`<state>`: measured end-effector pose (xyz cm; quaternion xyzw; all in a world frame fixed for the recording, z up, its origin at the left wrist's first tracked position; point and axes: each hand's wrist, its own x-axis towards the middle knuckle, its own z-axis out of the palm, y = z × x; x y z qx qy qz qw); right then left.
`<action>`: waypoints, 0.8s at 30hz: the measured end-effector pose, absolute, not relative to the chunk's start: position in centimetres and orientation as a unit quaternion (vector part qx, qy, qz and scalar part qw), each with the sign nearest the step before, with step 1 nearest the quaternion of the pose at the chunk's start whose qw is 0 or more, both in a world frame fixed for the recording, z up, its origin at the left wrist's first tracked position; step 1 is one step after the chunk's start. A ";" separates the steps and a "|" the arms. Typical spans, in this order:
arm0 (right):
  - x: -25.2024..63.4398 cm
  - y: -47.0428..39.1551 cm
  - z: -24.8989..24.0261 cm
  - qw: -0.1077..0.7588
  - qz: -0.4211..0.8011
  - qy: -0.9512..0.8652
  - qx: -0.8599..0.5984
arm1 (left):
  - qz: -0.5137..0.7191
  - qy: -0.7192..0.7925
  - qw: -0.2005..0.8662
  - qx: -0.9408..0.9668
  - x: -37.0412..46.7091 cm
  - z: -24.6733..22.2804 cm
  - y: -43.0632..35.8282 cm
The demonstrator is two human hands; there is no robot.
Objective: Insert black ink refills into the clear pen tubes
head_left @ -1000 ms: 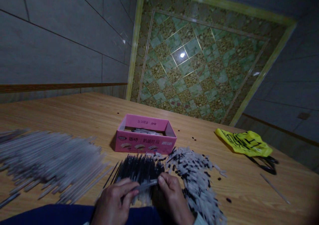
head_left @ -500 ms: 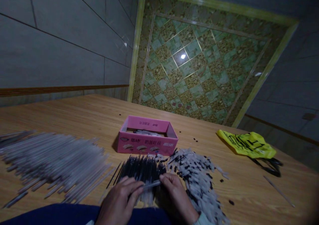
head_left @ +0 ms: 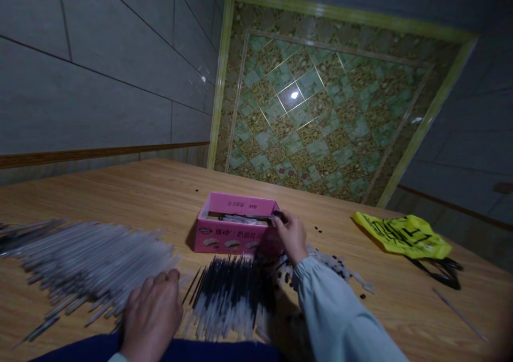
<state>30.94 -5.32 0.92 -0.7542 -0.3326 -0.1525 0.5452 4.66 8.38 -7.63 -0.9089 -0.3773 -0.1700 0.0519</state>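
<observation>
My right hand (head_left: 292, 235) reaches over the right end of a pink cardboard box (head_left: 226, 239). Its fingers are closed on a slim pen (head_left: 258, 216) with a dark end, which lies level over the box opening. Inside the box are several similar pens (head_left: 236, 220). My left hand (head_left: 154, 308) rests low at the right edge of a heap of clear pen barrels (head_left: 92, 258); its fingers are curled together, and what they hold, if anything, is hidden. Between the hands lies a row of black-tipped refills (head_left: 228, 282).
Beyond my right sleeve is a pile of whitish caps and small black plugs (head_left: 326, 260), partly covered by the arm. A yellow bag (head_left: 404, 236) with dark straps lies at the right, near a single thin rod (head_left: 460, 314). Tiled walls border the wooden table (head_left: 132, 191).
My hands have parted. The right one has carried the pen forward to the box from above the refills; the left has moved left to the clear barrels.
</observation>
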 end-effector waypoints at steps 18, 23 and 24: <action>20.6 -11.5 -11.1 0.365 -0.096 -0.506 -0.775 | -0.172 -0.355 -0.052 -0.918 5.2 -9.0 10.0; 21.3 -10.6 -12.0 0.246 -0.203 -0.551 -0.771 | -0.277 -0.269 -0.096 -0.917 5.4 -9.2 11.2; 21.4 -10.5 -12.2 0.237 -0.216 -0.559 -0.765 | -0.304 -0.250 -0.099 -0.914 5.3 -9.4 11.2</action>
